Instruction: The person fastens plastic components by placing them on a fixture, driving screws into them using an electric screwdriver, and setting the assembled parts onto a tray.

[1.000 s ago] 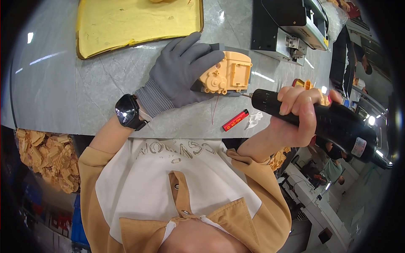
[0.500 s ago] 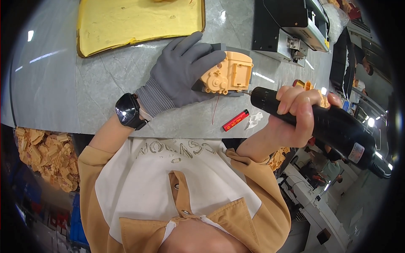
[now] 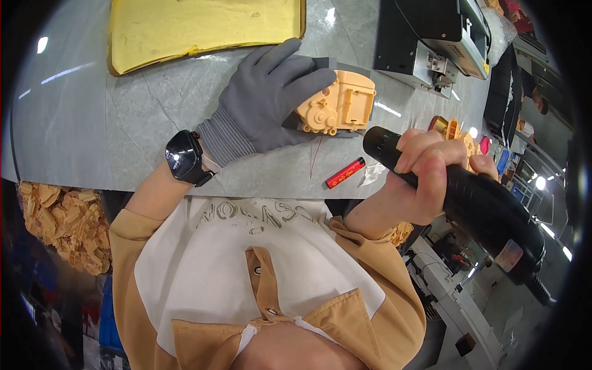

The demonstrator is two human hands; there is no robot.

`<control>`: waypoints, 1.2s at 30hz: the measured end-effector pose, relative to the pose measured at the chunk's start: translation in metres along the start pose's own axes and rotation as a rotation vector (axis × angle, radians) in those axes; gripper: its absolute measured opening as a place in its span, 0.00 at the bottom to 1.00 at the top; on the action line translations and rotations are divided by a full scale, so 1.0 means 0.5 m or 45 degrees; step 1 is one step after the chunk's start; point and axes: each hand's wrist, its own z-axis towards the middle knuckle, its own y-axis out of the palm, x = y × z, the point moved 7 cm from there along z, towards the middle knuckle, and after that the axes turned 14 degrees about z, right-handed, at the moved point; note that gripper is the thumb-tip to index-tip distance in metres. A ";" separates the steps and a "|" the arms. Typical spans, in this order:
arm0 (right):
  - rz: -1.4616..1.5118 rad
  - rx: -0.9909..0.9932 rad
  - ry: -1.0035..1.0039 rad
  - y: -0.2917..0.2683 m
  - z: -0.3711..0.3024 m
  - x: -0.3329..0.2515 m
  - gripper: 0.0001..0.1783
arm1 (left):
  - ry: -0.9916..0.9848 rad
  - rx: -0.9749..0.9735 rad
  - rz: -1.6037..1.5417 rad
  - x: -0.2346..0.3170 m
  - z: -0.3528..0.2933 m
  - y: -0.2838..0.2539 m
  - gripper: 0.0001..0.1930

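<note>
- Beyond the left hand's fingertips: a big yellow pad (image 3: 203, 28) lying flat on the grey table (image 3: 86, 123), well apart from the glove.
- Past the right hand, far side of the table: a black machine (image 3: 425, 34) with metal fittings.
- In the right hand (image 3: 425, 179): a black power tool (image 3: 475, 203), fist wrapped around the barrel, nose aimed toward the plastic part.
- Left hand (image 3: 265, 102): grey glove, fingers spread, pressing down on the plastic part; a black watch (image 3: 184, 157) sits on the wrist.
- Under the left fingers: an orange plastic part (image 3: 339, 110), resting on the table, just beyond the tool's nose.
- Between both hands, nearer the body: a small red stick (image 3: 345, 173) lying flat at the table's edge.
</note>
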 end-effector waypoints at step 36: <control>0.347 -0.420 0.127 0.060 0.006 -0.030 0.29 | -0.071 0.082 -0.183 0.002 -0.011 0.007 0.43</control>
